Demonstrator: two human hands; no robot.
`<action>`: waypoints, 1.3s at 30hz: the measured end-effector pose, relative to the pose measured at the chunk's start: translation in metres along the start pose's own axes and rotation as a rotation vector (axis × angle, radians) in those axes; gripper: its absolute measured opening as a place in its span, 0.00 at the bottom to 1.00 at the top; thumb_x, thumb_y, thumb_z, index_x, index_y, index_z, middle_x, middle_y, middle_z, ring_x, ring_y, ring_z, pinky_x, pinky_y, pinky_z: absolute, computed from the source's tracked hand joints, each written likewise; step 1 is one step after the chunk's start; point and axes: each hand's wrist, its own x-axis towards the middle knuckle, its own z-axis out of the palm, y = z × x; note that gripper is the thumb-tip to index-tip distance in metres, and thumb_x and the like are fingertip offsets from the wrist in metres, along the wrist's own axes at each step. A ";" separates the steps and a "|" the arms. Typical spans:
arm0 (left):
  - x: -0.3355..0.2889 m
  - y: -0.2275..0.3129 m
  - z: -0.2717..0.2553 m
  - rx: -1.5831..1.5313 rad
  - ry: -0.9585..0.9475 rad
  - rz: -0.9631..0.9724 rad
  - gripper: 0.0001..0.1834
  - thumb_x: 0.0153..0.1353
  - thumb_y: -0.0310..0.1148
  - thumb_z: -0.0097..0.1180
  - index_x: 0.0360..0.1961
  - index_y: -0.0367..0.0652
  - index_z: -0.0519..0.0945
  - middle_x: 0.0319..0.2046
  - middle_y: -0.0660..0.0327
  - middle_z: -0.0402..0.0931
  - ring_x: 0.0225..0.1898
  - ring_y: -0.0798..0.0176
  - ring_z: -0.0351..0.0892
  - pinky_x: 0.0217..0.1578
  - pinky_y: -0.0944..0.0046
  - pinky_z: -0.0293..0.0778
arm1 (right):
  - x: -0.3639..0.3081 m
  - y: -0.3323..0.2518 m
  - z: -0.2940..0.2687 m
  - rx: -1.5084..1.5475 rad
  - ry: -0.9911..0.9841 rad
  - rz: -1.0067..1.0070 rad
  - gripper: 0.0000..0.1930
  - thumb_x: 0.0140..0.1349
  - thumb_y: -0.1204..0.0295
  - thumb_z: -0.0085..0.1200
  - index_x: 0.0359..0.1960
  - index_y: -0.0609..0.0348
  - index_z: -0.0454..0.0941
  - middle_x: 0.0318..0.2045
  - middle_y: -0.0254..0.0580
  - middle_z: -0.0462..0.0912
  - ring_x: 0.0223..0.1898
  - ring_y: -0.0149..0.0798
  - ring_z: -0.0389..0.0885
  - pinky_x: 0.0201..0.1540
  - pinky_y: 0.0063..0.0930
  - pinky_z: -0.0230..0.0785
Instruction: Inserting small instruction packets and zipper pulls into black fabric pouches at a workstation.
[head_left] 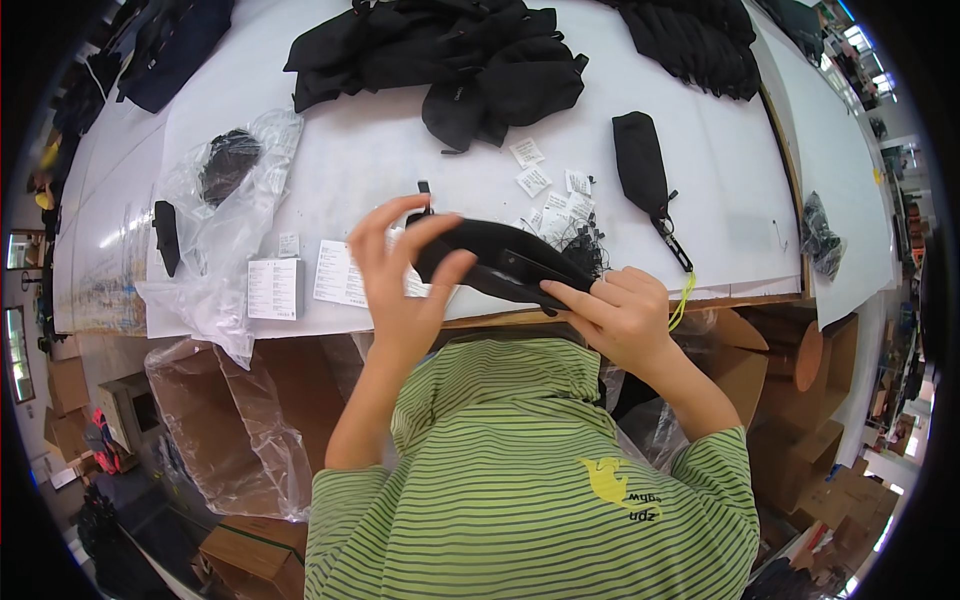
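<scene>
A long black fabric pouch (500, 262) is held up at the table's front edge, tilted down to the right. My right hand (622, 315) grips its right end, the fingers lying along the lower edge. At the pouch's left end my left hand (398, 268) is spread, thumb and fingers apart around the fabric; whether the fingertips touch it is hard to tell. A short black tab (424, 188) sticks up there. Beyond the right hand lie small white labels (570, 205) and a tangle of black cords (583, 248).
A heap of black pouches (440, 60) lies at the back, with more black fabric (690, 45) at the far right. Another pouch (640, 160) with a strap lies to the right. Clear plastic bags (225, 200) and printed sheets (275, 288) are at left. Cardboard boxes (290, 400) stand below the table.
</scene>
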 end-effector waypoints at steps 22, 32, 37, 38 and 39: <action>-0.048 -0.019 0.060 -1.628 0.160 -1.039 0.22 0.59 0.34 0.61 0.53 0.42 0.70 0.47 0.61 0.75 0.49 0.62 0.75 0.52 0.60 0.71 | 0.024 -0.029 0.038 0.316 0.113 0.314 0.18 0.46 0.61 0.68 0.40 0.51 0.85 0.10 0.35 0.68 0.11 0.36 0.64 0.17 0.27 0.57; -0.031 0.000 0.056 -1.478 0.314 -1.080 0.26 0.55 0.33 0.64 0.53 0.37 0.70 0.45 0.58 0.75 0.46 0.62 0.77 0.47 0.63 0.74 | -0.007 -0.042 0.070 1.300 0.350 1.102 0.21 0.73 0.62 0.36 0.31 0.62 0.78 0.16 0.22 0.66 0.19 0.18 0.56 0.23 0.14 0.47; -0.036 -0.004 0.050 -1.304 -0.010 -1.042 0.26 0.51 0.31 0.67 0.49 0.32 0.73 0.42 0.57 0.77 0.42 0.64 0.78 0.44 0.65 0.74 | 0.005 -0.010 0.059 1.185 0.276 0.824 0.24 0.73 0.57 0.33 0.39 0.65 0.79 0.32 0.33 0.77 0.29 0.23 0.66 0.36 0.18 0.59; -0.038 -0.002 0.050 -1.251 -0.116 -1.026 0.26 0.50 0.31 0.68 0.48 0.31 0.73 0.41 0.57 0.78 0.41 0.65 0.78 0.43 0.66 0.74 | 0.012 -0.010 0.055 1.201 0.351 0.846 0.22 0.72 0.59 0.37 0.42 0.65 0.79 0.32 0.31 0.77 0.29 0.22 0.67 0.36 0.17 0.59; -0.038 0.002 0.049 -1.252 -0.117 -1.022 0.26 0.50 0.31 0.68 0.48 0.31 0.73 0.41 0.57 0.78 0.41 0.65 0.78 0.43 0.66 0.74 | 0.017 -0.008 0.053 1.217 0.427 0.865 0.20 0.72 0.60 0.40 0.46 0.65 0.78 0.31 0.30 0.77 0.29 0.22 0.67 0.35 0.16 0.60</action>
